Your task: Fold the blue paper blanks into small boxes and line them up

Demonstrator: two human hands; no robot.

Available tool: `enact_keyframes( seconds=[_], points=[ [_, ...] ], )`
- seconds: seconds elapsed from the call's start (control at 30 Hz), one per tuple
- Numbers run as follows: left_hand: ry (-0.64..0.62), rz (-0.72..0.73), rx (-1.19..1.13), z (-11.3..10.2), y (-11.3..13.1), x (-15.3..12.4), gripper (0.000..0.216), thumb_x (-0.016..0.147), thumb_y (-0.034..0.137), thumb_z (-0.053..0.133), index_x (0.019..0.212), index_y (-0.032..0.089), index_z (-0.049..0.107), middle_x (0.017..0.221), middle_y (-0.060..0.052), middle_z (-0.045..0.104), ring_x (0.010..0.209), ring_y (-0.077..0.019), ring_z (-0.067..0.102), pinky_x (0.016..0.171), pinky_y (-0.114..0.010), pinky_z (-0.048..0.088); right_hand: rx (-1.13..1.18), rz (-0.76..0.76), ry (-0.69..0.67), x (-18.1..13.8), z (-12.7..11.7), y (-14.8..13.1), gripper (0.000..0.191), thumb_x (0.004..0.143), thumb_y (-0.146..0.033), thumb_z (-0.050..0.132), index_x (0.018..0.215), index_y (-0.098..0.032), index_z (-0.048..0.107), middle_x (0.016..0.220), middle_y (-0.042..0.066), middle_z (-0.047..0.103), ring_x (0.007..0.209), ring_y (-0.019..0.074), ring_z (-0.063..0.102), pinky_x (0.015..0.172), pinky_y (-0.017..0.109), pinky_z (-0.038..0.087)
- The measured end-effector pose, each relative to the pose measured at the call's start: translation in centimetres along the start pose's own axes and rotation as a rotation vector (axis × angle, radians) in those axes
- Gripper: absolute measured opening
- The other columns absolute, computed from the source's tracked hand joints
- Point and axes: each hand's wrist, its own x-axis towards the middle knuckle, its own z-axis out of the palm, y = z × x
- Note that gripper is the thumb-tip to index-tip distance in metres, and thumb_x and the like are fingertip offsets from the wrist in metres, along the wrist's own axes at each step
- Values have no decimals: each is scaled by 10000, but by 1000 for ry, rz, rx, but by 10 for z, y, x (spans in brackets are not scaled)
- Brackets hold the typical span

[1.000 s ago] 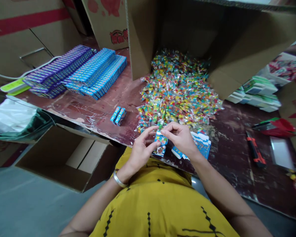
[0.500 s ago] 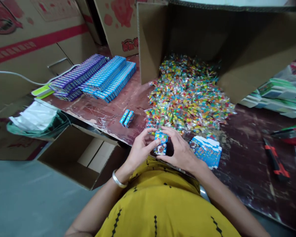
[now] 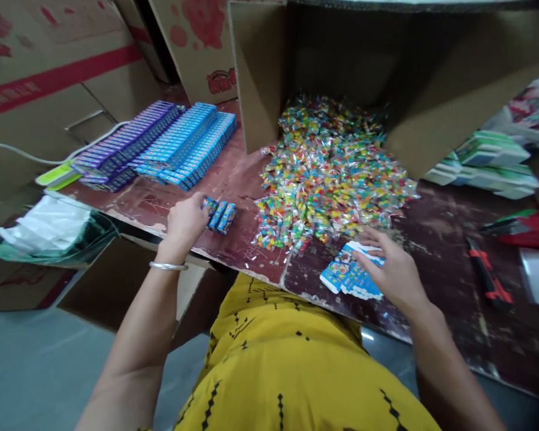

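Observation:
My left hand (image 3: 186,218) is curled at the left end of a short row of small blue boxes (image 3: 220,215) on the worn table (image 3: 431,299), its fingers closed on the leftmost box. My right hand (image 3: 393,269) lies with fingers stretched over a stack of flat blue cartons (image 3: 345,274) near the table's front edge. Between and beyond the hands spreads a heap of colourful wrapped candy packets (image 3: 332,173).
A big cardboard box (image 3: 431,72) lies on its side behind the candy. Rows of blue and purple boxes (image 3: 161,143) fill the back left. An orange box cutter (image 3: 487,278) lies at right, near green-white flat stacks (image 3: 485,164). An open carton (image 3: 117,281) stands on the floor.
Both hands held one small blue box in front of me. The left hand has carried it left to the two boxes on the table; the right hand has dropped onto the flat cartons.

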Motion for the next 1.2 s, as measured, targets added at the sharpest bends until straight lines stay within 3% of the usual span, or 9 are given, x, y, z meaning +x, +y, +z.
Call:
enact_keyframes(
  seconds=[0.1, 0.17, 0.23, 0.33, 0.4, 0.53, 0.87, 1.07, 1.2],
  points=[
    [57, -18, -15, -1, 10, -4, 400, 890, 417, 506, 1217, 206, 602, 979, -122, 716, 888, -312, 646, 780, -437, 488, -40, 96, 28, -8, -13, 17, 463, 866, -369, 614, 1303, -233, 543, 1097, 86, 696, 920, 242, 684, 773, 384, 563],
    [224, 2, -90, -5, 24, -16, 419, 900, 412, 519, 1257, 197, 562, 1005, -96, 705, 896, -270, 636, 816, -428, 483, -109, 111, 32, -10, -19, 24, 320, 893, -361, 565, 1175, -226, 631, 1044, 79, 708, 865, 230, 683, 750, 366, 548],
    [319, 144, -292, -5, 49, -37, 408, 914, 426, 517, 1249, 196, 551, 1017, -76, 692, 862, -211, 633, 827, -368, 480, -215, 90, 16, -8, -20, 28, 242, 908, -354, 534, 1035, -223, 693, 988, 73, 706, 823, 222, 671, 760, 364, 526],
    [62, 473, -606, 11, 101, -81, 381, 884, 474, 569, 1164, 216, 585, 902, -41, 688, 748, -156, 631, 717, -270, 481, -365, 47, -13, -3, -11, 29, 249, 904, -384, 546, 987, -231, 724, 983, 83, 678, 896, 247, 638, 809, 381, 497],
    [-115, 661, -608, 28, 139, -109, 469, 835, 540, 606, 1183, 228, 570, 928, -52, 687, 771, -179, 647, 685, -276, 481, -435, 23, -30, 0, -2, 27, 272, 889, -418, 571, 1018, -237, 727, 1008, 98, 658, 973, 278, 603, 832, 400, 485],
    [-270, 731, -407, 54, 188, -138, 621, 791, 510, 668, 1311, 235, 468, 1162, -113, 619, 891, -262, 669, 682, -321, 495, -462, -6, -72, 5, 14, 25, 268, 853, -443, 623, 991, -241, 730, 1008, 102, 639, 991, 291, 565, 813, 399, 476],
    [-232, 736, -428, 57, 191, -143, 587, 827, 437, 647, 1334, 244, 422, 1212, -104, 561, 1139, -290, 558, 834, -370, 522, 55, 162, 203, 10, 1, 8, 225, 817, -410, 647, 750, -195, 651, 726, 11, 615, 631, 161, 553, 617, 286, 428],
    [-181, 777, -578, 53, 203, -141, 780, 796, 523, 651, 1418, 187, 321, 1349, -169, 498, 1221, -330, 505, 987, -461, 461, 146, 130, 334, 14, 5, -9, 159, 798, -333, 649, 726, -192, 661, 961, 72, 639, 902, 214, 608, 666, 291, 480],
    [-178, 786, -601, 57, 212, -141, 807, 800, 509, 649, 1423, 124, 308, 1321, -202, 515, 1203, -346, 522, 1019, -474, 437, 219, 105, 348, 14, 5, -18, 137, 793, -295, 655, 694, -202, 634, 934, 68, 649, 942, 233, 613, 771, 341, 490]
  ],
)
